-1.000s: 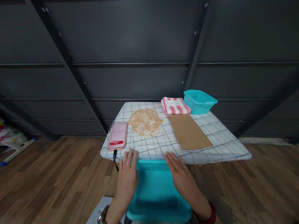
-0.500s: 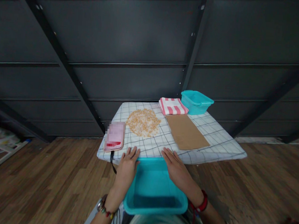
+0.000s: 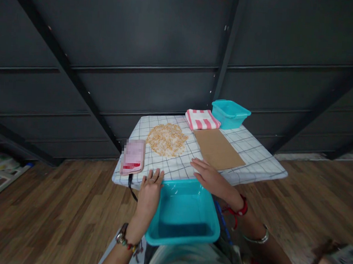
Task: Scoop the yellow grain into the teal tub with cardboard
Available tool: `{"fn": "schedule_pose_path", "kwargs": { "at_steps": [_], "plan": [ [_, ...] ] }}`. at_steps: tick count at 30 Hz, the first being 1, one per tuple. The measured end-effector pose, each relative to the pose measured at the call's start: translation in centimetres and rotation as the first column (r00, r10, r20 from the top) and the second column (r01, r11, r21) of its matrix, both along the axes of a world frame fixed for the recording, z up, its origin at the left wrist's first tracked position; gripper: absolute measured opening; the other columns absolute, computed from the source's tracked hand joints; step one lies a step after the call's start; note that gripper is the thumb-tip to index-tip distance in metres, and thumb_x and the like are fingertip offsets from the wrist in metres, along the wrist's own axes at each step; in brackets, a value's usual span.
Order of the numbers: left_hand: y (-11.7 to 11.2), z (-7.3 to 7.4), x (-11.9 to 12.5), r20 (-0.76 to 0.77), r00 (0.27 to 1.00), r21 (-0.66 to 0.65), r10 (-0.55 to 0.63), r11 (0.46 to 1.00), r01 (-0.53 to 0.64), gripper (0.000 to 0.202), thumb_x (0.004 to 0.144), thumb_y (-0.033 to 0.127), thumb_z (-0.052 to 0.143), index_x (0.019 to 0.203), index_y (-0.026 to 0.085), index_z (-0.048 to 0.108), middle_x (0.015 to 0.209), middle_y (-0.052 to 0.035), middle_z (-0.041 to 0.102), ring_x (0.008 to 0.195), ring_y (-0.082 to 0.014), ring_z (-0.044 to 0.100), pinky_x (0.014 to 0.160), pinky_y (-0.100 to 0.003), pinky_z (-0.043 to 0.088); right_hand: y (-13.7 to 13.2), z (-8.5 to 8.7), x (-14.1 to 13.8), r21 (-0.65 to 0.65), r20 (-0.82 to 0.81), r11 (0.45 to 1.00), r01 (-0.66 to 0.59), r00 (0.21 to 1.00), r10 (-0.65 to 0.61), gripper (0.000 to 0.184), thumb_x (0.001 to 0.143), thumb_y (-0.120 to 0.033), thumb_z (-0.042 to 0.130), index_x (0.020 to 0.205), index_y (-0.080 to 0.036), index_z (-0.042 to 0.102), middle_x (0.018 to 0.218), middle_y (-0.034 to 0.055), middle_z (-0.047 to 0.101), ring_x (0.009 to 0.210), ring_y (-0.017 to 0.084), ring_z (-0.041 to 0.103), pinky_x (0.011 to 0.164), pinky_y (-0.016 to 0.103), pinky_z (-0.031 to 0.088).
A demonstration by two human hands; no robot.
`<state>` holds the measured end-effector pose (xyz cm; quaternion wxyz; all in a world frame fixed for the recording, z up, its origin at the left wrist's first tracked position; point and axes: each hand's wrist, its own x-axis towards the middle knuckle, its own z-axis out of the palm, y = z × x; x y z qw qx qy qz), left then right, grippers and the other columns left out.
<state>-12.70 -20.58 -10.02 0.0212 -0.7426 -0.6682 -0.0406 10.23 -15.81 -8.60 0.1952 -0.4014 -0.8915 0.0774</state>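
A large teal tub (image 3: 184,213) rests on my lap against the near edge of a small table covered with a checked cloth (image 3: 252,155). My left hand (image 3: 150,187) lies flat, fingers apart, along the tub's left rim and touches the cloth edge. My right hand (image 3: 208,175) lies open on the cloth just beyond the tub's far right corner, fingers stretched toward a pile of yellowish grains (image 3: 166,138) in the middle of the table.
A pink phone case (image 3: 133,156) lies at the table's left. A brown board (image 3: 217,149), a folded red-and-white striped towel (image 3: 201,119) and a smaller teal tub (image 3: 229,113) sit to the right and back. Dark metal panels stand behind; wood floor surrounds.
My right hand has left the tub's rim and moved forward onto the cloth. The view has shifted slightly; my left hand stays by the tub's left rim.
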Motion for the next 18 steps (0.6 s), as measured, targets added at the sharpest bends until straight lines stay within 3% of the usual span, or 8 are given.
{"fn": "schedule_pose_path", "kwargs": {
  "at_steps": [5,13,18],
  "plan": [
    [0.1,0.0,0.0,-0.002,1.000,0.016,0.000,1.000,0.000,0.045,0.086,0.013,0.046,0.130,0.022,0.049,0.139,-0.0127,0.049,0.130,-0.0287,0.042,0.102,-0.048,0.041,1.5,0.7,0.8,-0.001,0.019,1.000,-0.017,1.000,0.017,0.038,0.088,-0.021,0.041,0.122,-0.014,0.057,0.126,0.0115,0.059,0.121,0.021,0.050,0.106,0.044,0.037],
    [0.1,0.1,-0.2,0.019,1.000,0.007,0.013,1.000,-0.013,0.045,0.086,0.012,0.047,0.129,0.024,0.050,0.138,-0.0127,0.050,0.130,-0.0281,0.043,0.101,-0.046,0.041,3.3,1.0,4.6,0.032,0.054,0.992,0.123,0.991,-0.125,0.042,0.089,-0.022,0.037,0.126,-0.008,0.053,0.125,0.0194,0.058,0.121,0.028,0.050,0.101,0.051,0.039],
    [0.1,0.4,-0.2,0.038,0.999,-0.023,0.032,0.999,-0.031,0.045,0.084,0.012,0.048,0.128,0.023,0.052,0.138,-0.0124,0.051,0.129,-0.0283,0.043,0.102,-0.046,0.041,0.7,0.4,1.8,0.031,0.101,0.999,-0.009,0.995,0.005,0.044,0.092,-0.031,0.041,0.133,-0.017,0.047,0.135,0.0107,0.052,0.125,0.021,0.046,0.103,0.039,0.041]
  ]
}}
